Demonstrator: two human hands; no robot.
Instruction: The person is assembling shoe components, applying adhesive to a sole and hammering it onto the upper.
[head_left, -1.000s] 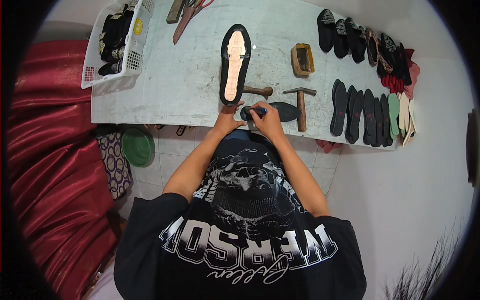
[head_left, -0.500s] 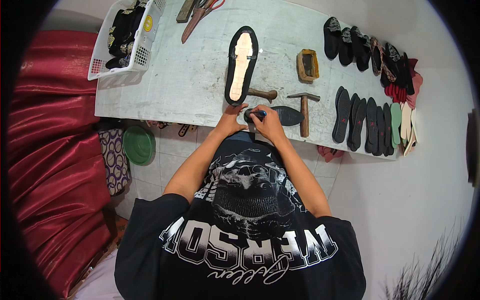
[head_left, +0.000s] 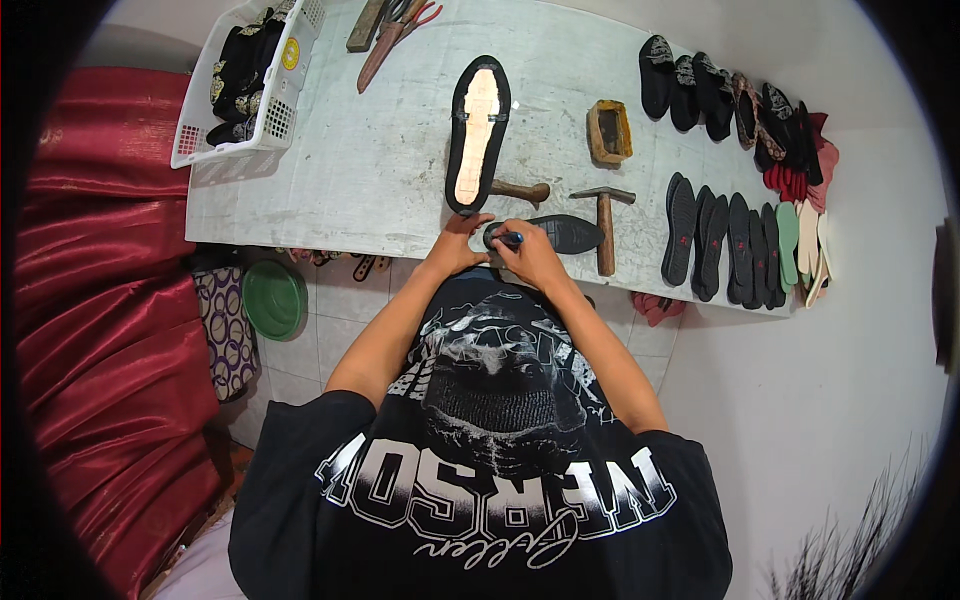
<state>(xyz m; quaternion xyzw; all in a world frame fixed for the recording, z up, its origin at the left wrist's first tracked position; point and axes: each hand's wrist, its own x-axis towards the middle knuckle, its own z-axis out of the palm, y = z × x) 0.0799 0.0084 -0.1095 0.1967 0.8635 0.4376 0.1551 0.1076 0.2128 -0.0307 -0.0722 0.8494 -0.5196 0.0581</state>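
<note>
Holding black shoe pieces, white basket (head_left: 262, 128), hands at dark sole (head_left: 560, 233)

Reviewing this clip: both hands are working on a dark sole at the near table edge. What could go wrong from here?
1. The dark pointed sole lies at the grey table's near edge; pressure from the right hand, which holds a blue pen-like tool, might push it off.
2. The wooden-handled hammer lies right beside the sole; an elbow or wrist could knock it.
3. The left hand sits close to the tool tip and could get marked or nicked.
</note>
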